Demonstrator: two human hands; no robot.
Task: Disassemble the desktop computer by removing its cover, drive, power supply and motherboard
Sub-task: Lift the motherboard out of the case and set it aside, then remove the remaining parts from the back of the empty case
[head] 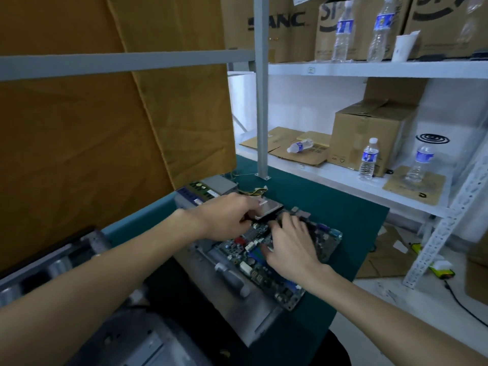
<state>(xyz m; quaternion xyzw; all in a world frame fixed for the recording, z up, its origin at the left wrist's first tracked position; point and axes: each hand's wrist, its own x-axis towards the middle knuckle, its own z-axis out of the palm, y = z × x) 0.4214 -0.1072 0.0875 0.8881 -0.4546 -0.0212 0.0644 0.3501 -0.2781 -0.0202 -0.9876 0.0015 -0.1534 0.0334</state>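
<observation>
Left hand (227, 217) grips the drive (266, 211) just above the motherboard (264, 265); right hand (287, 247) rests spread on the board. Under both, the desk (330, 207).

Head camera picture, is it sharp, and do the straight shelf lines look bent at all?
Head view: soft overall, both hands, left and right, and the motherboard slightly smeared; wide-angle lens tilts the grey post and bows the white shelf; lighting even, no strong glare.
</observation>
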